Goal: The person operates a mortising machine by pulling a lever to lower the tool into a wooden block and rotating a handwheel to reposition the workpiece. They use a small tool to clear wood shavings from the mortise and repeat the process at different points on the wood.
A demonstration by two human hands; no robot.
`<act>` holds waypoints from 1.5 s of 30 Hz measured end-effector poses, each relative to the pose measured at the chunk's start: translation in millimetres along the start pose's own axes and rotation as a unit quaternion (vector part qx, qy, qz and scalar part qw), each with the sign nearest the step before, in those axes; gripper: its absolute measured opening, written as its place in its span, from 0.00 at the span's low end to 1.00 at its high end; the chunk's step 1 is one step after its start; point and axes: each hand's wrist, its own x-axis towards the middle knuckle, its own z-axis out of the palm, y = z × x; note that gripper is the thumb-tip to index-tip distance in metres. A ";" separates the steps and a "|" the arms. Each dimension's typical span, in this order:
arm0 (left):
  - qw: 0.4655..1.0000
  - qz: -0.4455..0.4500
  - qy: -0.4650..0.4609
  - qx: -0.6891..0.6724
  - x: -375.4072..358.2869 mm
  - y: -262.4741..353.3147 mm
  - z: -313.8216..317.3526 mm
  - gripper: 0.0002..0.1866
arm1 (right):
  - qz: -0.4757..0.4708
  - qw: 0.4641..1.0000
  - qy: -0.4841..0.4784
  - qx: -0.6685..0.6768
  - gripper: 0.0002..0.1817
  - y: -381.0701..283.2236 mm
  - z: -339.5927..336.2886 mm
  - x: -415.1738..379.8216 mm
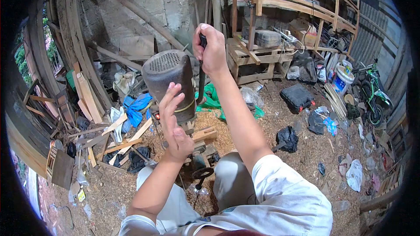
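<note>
A dark, worn cylindrical machine housing (168,76) with a perforated round top stands upright in front of me, a yellowish band around its lower part. My left hand (173,122) is at its near side, palm turned toward it, fingers stretched out and holding nothing. Higher up and to the right, my right hand (213,51) is closed around a black handle (203,40), with a dark rod running down below the fist. Under the housing lies a wooden block (204,134). A round dark handwheel (203,173) sits lower, between my knees.
Wood offcuts (127,142) and a blue plastic bag (136,107) lie on the left. Green plastic (212,100) is behind the machine. To the right are a black case (297,97), a white bucket (342,78) and a small green bike (374,94). Wooden shelving (293,4) stands behind. Shavings cover the floor.
</note>
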 end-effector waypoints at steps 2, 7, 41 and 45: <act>1.000 0.000 -0.021 -0.006 -0.4 1.4 1.9 0.42 | -0.004 1.000 -0.003 0.007 0.23 -2.9 -1.0 -11.0; 1.000 -0.018 -0.022 0.008 -1.5 -3.3 4.1 0.46 | -0.007 0.999 -0.027 0.042 0.23 -9.9 -8.3 -38.8; 0.983 -0.090 -0.140 -0.073 -0.7 -5.7 -29.3 0.65 | 0.014 0.974 -0.222 -0.037 0.21 -46.4 -67.0 -200.7; 0.989 -0.059 -0.111 -0.078 2.0 -7.4 -48.6 0.63 | 0.320 0.887 -0.330 -0.040 0.13 -73.3 -79.1 -177.5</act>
